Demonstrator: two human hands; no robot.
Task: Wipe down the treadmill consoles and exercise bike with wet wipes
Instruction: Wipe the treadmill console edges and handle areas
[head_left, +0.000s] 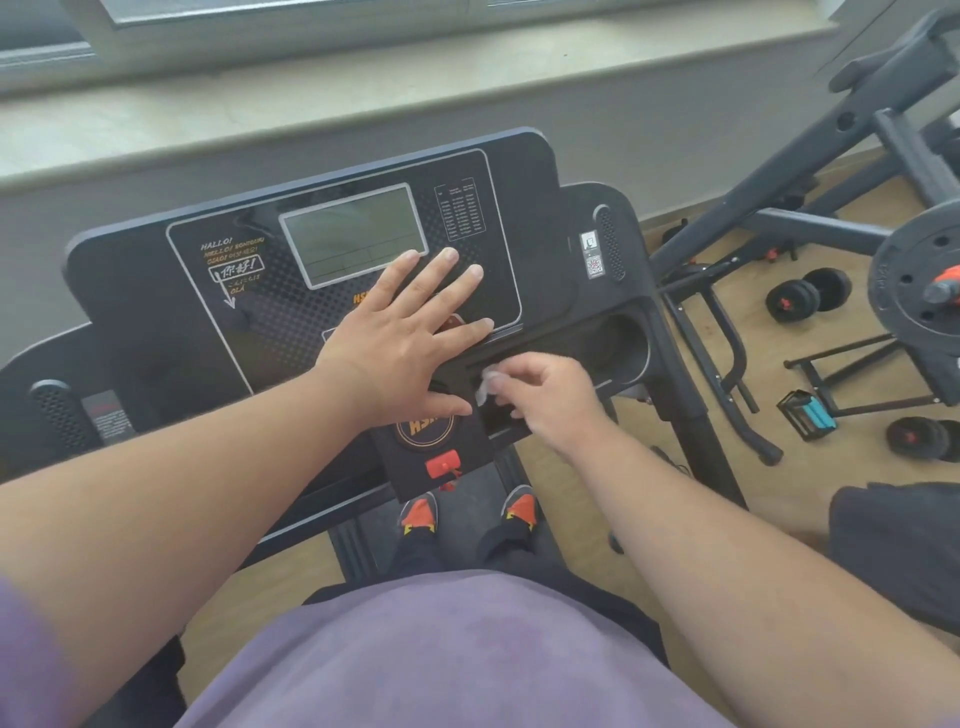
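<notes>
A black treadmill console (218, 322) with a grey screen (353, 234) fills the middle of the head view. My left hand (410, 332) lies flat on it with straight, spread fingers, just below and right of the screen. My right hand (545, 400) pinches a small white wet wipe (485, 384) and holds it against the recessed tray (498, 415) at the console's lower right, beside the left thumb. A round cup holder (623, 343) sits just past the right hand. A red safety key (442, 464) hangs on the console's lower tab.
A dark weight bench frame (779, 197) stands to the right, with a barbell plate (919, 275) and dumbbells (810, 296) on the wooden floor. A window sill (363, 109) runs behind the console. My feet in orange shoes (467, 512) stand on the treadmill belt.
</notes>
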